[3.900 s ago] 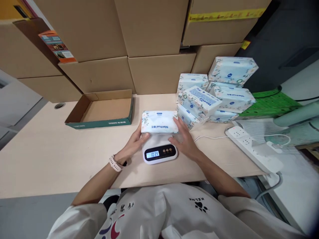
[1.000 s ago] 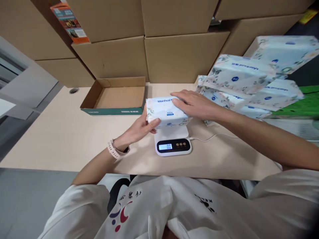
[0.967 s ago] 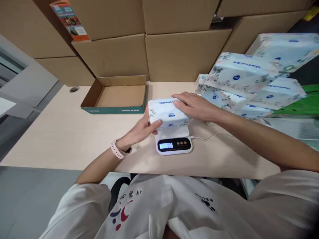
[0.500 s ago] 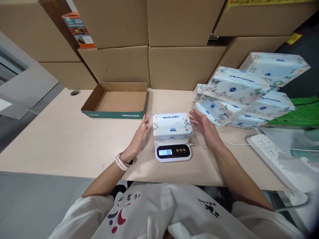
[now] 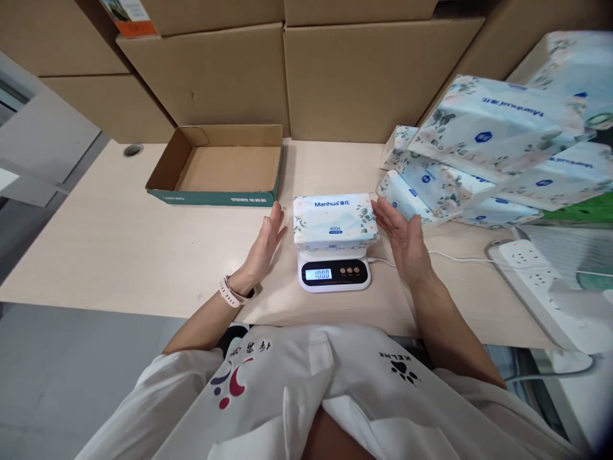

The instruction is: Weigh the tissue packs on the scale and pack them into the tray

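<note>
A pack of tissues [image 5: 335, 220] with a floral print lies on a small white digital scale [image 5: 335, 281], covering its platform. The lit display [image 5: 318, 274] seems to read 100.0. My left hand [image 5: 262, 246] is held upright just left of the pack, fingers extended, with a gap between them. On the other side, my right hand [image 5: 405, 243] is open too, its fingertips close to the pack's right edge; whether they touch it I cannot tell. Neither hand holds anything.
Behind my left hand sits an open, shallow green cardboard box [image 5: 215, 166]. More tissue packs [image 5: 498, 128] are heaped at the right. A white power strip [image 5: 536, 275] lies at the right edge, with a cable [image 5: 460, 259] running to the scale. Large cartons [image 5: 373, 83] line the back.
The scale's display has gone from 0.0 to about 100.0. Both hands stay open beside the tissue pack. My view has tilted downward.
</note>
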A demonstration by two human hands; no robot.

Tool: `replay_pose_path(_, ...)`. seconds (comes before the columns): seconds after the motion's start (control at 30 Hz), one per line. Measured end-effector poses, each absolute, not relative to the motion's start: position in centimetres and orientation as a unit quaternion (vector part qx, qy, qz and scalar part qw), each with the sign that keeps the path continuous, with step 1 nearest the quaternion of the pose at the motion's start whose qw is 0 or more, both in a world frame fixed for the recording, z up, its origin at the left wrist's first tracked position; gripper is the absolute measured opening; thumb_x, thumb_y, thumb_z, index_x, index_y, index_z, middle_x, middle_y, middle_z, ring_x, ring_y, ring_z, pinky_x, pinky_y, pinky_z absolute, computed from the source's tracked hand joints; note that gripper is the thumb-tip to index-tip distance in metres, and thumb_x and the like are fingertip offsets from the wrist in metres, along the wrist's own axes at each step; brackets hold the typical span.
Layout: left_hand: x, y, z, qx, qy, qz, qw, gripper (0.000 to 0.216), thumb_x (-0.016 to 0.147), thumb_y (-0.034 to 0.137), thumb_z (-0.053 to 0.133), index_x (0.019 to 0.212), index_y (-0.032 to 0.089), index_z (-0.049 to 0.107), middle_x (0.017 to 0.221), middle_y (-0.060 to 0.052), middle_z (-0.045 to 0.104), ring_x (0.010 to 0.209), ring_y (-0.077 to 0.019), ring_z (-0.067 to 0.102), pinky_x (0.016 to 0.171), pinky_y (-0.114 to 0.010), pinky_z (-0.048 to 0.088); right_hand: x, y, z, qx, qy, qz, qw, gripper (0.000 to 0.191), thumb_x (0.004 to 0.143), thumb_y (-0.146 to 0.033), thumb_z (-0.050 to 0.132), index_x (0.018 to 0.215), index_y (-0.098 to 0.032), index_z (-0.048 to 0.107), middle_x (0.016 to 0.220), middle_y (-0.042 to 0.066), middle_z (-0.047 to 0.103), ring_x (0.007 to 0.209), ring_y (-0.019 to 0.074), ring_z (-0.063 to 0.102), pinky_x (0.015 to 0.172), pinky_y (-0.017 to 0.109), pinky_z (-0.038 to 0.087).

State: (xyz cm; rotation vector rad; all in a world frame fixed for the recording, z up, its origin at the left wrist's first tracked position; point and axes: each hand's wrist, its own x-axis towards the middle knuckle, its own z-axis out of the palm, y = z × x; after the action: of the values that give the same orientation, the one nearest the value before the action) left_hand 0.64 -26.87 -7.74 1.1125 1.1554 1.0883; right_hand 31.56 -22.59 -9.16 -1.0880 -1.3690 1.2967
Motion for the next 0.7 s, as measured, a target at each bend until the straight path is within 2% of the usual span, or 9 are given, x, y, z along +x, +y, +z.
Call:
replay_pose_path(0.27, 0.8, -27.0, -7.5, 0.477, 0.489, 0.441, 0.581, 0.11, 0.095, 0.099, 0.026, 0.181, 0.034, 0.003, 0.19, 0.002, -0.007, 0.178, -0.0262, -0.005, 0.146, -0.051, 0.009, 31.4, -22.4, -9.8, -0.44, -0.558, 0.533, 0.458, 0.085, 0.101, -0.09, 0.023, 0.154, -0.039, 0.065, 0.169, -0.003, 0.06, 0.166, 0.0258, 0.047, 0.145, 0.054, 0.028)
replay_pose_path(0.5, 0.8, -27.1, -7.6, 0.481, 0.488, 0.452, 0.571, 0.108, 0.095, 0.099, 0.028, 0.181, 0.037, 0.005, 0.19, 0.002, -0.008, 0.179, -0.0275, -0.003, 0.146, -0.051, 0.011, 31.7, -22.2, -9.5, -0.45, -0.548, 0.524, 0.473, 0.082, 0.101, -0.09, 0.023, 0.149, -0.041, 0.068, 0.16, -0.003, 0.069, 0.164, 0.0272, 0.049, 0.144, 0.058, 0.028)
replay_pose_path(0.7, 0.7, -27.1, -7.6, 0.494, 0.483, 0.451, 0.565, 0.107, 0.095, 0.098, 0.031, 0.181, 0.037, 0.013, 0.191, 0.003, -0.003, 0.178, -0.0315, -0.002, 0.145, -0.051, 0.014, 31.6, -22.7, -7.6, -0.496, -0.571, 0.491, 0.433, 0.091, 0.097, -0.093, 0.014, 0.158, -0.043, 0.059, 0.168, -0.004, 0.061, 0.17, 0.0293, 0.04, 0.143, 0.056, 0.028)
